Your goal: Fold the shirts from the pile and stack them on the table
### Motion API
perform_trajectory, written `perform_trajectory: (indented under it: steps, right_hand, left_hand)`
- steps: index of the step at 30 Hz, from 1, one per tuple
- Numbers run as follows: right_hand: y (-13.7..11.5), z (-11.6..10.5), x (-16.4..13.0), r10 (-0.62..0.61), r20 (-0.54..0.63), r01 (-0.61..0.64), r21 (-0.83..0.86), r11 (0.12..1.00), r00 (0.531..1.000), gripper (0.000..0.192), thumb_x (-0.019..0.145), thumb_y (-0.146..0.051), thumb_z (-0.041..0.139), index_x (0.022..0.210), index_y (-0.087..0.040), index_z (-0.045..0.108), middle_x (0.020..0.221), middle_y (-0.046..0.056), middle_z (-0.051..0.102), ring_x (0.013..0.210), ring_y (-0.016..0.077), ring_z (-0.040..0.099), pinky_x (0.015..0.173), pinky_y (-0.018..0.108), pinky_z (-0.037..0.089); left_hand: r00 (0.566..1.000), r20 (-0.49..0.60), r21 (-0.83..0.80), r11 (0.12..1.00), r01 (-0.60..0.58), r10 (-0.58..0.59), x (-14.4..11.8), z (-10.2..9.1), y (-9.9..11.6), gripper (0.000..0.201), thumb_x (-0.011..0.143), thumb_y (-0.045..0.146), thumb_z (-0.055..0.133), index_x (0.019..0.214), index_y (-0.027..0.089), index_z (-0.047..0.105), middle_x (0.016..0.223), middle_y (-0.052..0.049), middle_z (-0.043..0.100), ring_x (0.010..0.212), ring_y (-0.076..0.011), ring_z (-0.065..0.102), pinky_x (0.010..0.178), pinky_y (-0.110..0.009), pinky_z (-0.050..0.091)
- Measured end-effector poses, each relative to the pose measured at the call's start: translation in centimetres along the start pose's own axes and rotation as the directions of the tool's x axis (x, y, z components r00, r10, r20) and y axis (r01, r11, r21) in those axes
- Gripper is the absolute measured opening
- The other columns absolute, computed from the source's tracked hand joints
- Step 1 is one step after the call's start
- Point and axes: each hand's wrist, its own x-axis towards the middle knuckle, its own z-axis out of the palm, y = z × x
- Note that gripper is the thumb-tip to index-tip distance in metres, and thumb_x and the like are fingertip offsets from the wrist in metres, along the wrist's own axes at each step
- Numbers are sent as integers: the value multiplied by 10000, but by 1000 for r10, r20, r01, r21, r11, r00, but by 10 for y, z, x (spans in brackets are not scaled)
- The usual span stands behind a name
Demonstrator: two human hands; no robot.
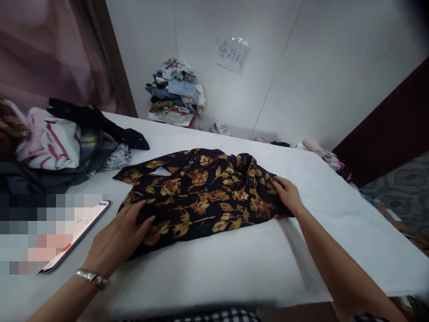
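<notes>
A black shirt (201, 197) with a gold and brown flower print lies across the white table in front of me. Its left part narrows to a pointed end, with a small gap in the cloth showing white beneath. My left hand (125, 230), a silver bracelet on its wrist, rests on the shirt's lower left corner with thumb and fingers apart. At the right end, my right hand (284, 192) grips the bunched edge of the cloth; some of its fingertips are hidden. Folds rise near the shirt's upper right.
A phone (80, 232) lies left of my left hand, partly pixelated. Piled clothes (56, 143) cover the table's far left. A taller clothes stack (177, 91) stands by the wall, below a paper sign (231, 54). More clothes (321, 152) lie beyond the table's (348, 223) back right edge.
</notes>
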Motion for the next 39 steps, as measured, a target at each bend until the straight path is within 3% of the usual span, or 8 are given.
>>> perform_trajectory:
  steps: [5,9,15,20,23,27,33,39]
  right_hand:
    - [8,-24,-63,-152,-13,148,-177,973,988,448,924,-463,457,1204,-180,662,1320,135,612,1296,287,495,1097,512,382]
    - [5,-26,-91,-199,72,211,-255,944,977,496,953,-454,425,1346,-182,557,1470,122,474,1428,273,321,1155,530,284]
    - [4,-23,-95,33,372,85,-296,951,928,591,947,-499,406,1449,-188,433,1544,107,354,1459,285,245,1169,565,209]
    - [-11,-25,-80,2,279,74,-262,962,960,566,965,-517,342,1429,-219,464,1550,81,350,1471,264,210,1182,540,185]
    - [-27,-23,-64,-71,256,129,-216,968,964,557,970,-518,334,1429,-231,463,1544,71,367,1467,253,226,1183,530,182]
    - [-29,-6,-51,41,334,64,-299,952,942,583,956,-522,368,1441,-209,449,1553,99,345,1464,304,223,1157,568,191]
    - [-8,19,-62,106,389,59,-389,919,915,613,961,-538,321,1475,-214,399,1584,98,270,1473,305,184,1152,559,172]
    - [-8,17,-61,97,392,60,-368,928,915,621,959,-554,315,1476,-221,400,1588,90,266,1473,307,180,1161,553,141]
  left_hand:
    - [970,-110,-2,976,-217,215,-7,16,-3,589,800,541,404,1307,269,530,1361,-101,575,1239,-354,538,1025,-508,443]
    - [963,-23,38,963,-268,269,-9,30,-1,536,739,502,429,1202,321,628,1387,-60,578,1318,-336,479,1062,-517,399]
    - [971,127,179,958,-223,202,-9,22,0,553,772,444,363,1203,261,658,1435,-79,523,1366,-292,431,1072,-509,365]
    - [971,70,163,958,-237,228,14,-2,20,436,772,461,473,1088,265,701,1306,-114,636,1215,-363,569,1013,-483,434]
    - [937,22,61,935,-350,350,41,-16,71,336,790,468,523,1014,297,707,1271,-83,656,1208,-352,566,1018,-428,435]
    - [886,60,-127,884,-449,459,86,-14,176,335,855,478,474,963,256,699,1103,-91,712,1051,-297,633,970,-396,437]
    - [934,69,-391,871,-298,350,150,44,313,271,743,467,660,800,203,673,1053,-157,692,1083,-335,600,986,-410,397]
    - [979,89,-553,827,-104,183,173,109,374,392,559,260,783,901,131,642,1286,-281,535,1286,-455,425,1044,-522,311]
